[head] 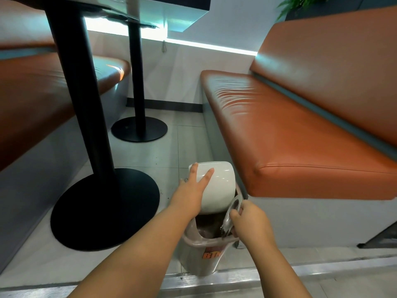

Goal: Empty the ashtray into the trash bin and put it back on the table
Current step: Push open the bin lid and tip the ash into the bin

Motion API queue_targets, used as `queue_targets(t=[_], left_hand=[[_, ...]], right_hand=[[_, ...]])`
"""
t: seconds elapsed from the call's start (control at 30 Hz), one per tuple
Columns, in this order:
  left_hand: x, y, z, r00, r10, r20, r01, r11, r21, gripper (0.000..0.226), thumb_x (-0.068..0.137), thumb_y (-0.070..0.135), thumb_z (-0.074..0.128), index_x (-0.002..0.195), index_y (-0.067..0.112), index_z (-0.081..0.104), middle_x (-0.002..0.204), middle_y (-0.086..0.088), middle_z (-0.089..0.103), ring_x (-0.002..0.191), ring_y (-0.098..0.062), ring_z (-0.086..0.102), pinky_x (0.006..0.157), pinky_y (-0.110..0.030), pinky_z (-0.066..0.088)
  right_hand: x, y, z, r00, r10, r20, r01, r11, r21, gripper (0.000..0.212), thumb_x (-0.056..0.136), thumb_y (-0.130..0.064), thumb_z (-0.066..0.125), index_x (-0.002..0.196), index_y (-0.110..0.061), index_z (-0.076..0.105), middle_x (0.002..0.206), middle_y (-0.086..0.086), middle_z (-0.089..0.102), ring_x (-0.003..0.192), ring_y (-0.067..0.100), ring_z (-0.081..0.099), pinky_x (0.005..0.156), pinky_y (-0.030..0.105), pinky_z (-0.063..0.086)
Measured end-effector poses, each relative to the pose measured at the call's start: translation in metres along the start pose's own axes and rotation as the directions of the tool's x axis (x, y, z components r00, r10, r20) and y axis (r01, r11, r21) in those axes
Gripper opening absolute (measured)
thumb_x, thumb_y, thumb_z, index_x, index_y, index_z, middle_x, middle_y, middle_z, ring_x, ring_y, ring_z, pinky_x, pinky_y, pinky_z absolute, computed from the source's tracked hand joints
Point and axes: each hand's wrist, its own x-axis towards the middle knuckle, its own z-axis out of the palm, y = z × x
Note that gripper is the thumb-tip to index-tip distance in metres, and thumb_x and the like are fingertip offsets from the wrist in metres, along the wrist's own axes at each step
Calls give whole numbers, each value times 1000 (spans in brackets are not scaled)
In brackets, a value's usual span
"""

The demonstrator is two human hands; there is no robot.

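A small beige trash bin (pixel 199 258) with an orange label stands on the floor beside the bench. Its white swing lid (pixel 221 188) is tipped up and back; my left hand (pixel 194 190) presses flat against it, fingers spread. My right hand (pixel 248 218) grips a round metal ashtray (pixel 233 208), tilted steeply on edge over the bin's open mouth. Dark ash clings to the ashtray's lower part. The bin's inside is dark and its contents are hard to make out.
An orange padded bench (pixel 300 134) runs along the right, its corner just above the bin. Two black table pedestals with round bases (pixel 105 209) (pixel 139 129) stand on the tiled floor to the left. A metal floor strip (pixel 236 278) crosses in front.
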Motion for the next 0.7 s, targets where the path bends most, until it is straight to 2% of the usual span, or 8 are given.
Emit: queue_targets(t=[0.13, 0.23, 0.27, 0.37, 0.43, 0.5, 0.57, 0.7], left_hand=[[-1, -1, 0, 1000, 13, -7, -13, 1000, 6, 115, 71, 3, 70, 135, 53, -12, 152, 4, -17, 114, -36, 44, 91, -45, 51], [-1, -1, 0, 1000, 14, -2, -14, 1000, 11, 114, 71, 1, 67, 134, 54, -13, 152, 4, -18, 110, -34, 45, 89, -44, 51], [-1, 0, 0, 1000, 11, -4, -11, 1000, 10, 115, 71, 1, 67, 134, 54, -13, 152, 4, -18, 110, -33, 45, 89, -44, 51], [0, -1, 0, 1000, 15, -10, -15, 1000, 10, 116, 70, 1, 67, 134, 54, -13, 151, 5, -19, 109, -34, 45, 87, -44, 52], [0, -1, 1, 1000, 17, -13, -17, 1000, 2, 117, 69, 0, 67, 134, 55, -12, 150, 7, -19, 110, -35, 45, 86, -44, 53], [0, -2, 1, 1000, 13, -11, -13, 1000, -6, 118, 68, 2, 70, 133, 56, -12, 149, 8, -18, 112, -36, 44, 88, -45, 52], [0, -2, 2, 1000, 14, -12, -14, 1000, -14, 119, 67, 4, 72, 133, 56, -13, 150, 9, -18, 115, -36, 43, 89, -46, 52], [1, -3, 4, 1000, 15, -12, -15, 1000, -10, 121, 68, 8, 74, 134, 56, -15, 152, 7, -19, 120, -38, 42, 92, -45, 51]], right_hand=[[0, -4, -2, 994, 55, 98, -83, 948, 307, 16, 84, -19, 51, 69, -17, 47, 55, 6, 65, 49, 24, 64, 47, 35, 53], [1, 4, 1, 996, 77, 51, -82, 991, 110, 7, 84, -21, 49, 82, -17, 54, 71, 4, 63, 65, 24, 61, 55, 30, 44], [0, 5, 2, 995, 86, 40, -90, 990, 107, 8, 84, -22, 49, 83, -17, 55, 72, 5, 65, 66, 24, 62, 54, 29, 44], [-1, 7, 1, 985, 132, 112, -166, 909, 382, 13, 86, -15, 49, 74, -14, 50, 49, 6, 65, 43, 19, 65, 38, 24, 48], [-1, 7, -2, 985, 137, 109, -171, 887, 430, 12, 86, -15, 51, 76, -11, 47, 47, 6, 65, 40, 19, 64, 37, 25, 49], [-2, 10, -4, 995, 75, 73, -93, 954, 284, 15, 83, -23, 55, 76, -16, 45, 60, 7, 67, 51, 22, 66, 45, 32, 52], [-4, 13, -7, 999, -26, 39, 23, 997, 76, 19, 83, -31, 59, 74, -22, 46, 66, 0, 64, 60, 18, 62, 49, 30, 45], [-11, 16, -14, 974, -205, -100, 208, 978, 23, 17, 85, -33, 61, 73, -25, 52, 62, -6, 61, 59, 12, 56, 48, 29, 41]])
